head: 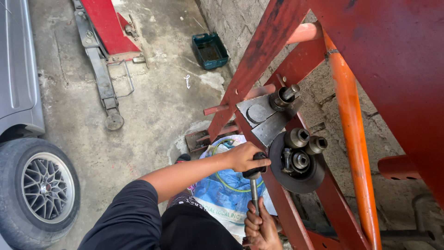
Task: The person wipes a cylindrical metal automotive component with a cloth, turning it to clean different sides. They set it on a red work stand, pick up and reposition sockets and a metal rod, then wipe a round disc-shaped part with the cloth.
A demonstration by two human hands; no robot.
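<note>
The left hand (244, 156) is closed over the black head (255, 171) of a bar tool (255, 194); its grip is clamped on that head. The right hand (260, 226) is wrapped round the lower shaft of the same tool, grip clamped, directly below the left grip. The bar is held near upright between the two grips.

Just beside the left grip, on its right, a dark brake disc (296, 178) is seen mounted on a red steel frame (263, 51). Three sockets (297, 137) are noted on the disc hub, above and right of the grip. A further socket (283, 97) is set on a grey plate (259, 113) higher up the frame.

Behind the grips, a blue printed sack (222, 194) is lying on the concrete floor (152, 120). An orange tube (354, 134) is seen running down right of the disc. Well apart to the left, a car wheel (39, 190), a floor jack (101, 78) and a green box (210, 50) are recorded.
</note>
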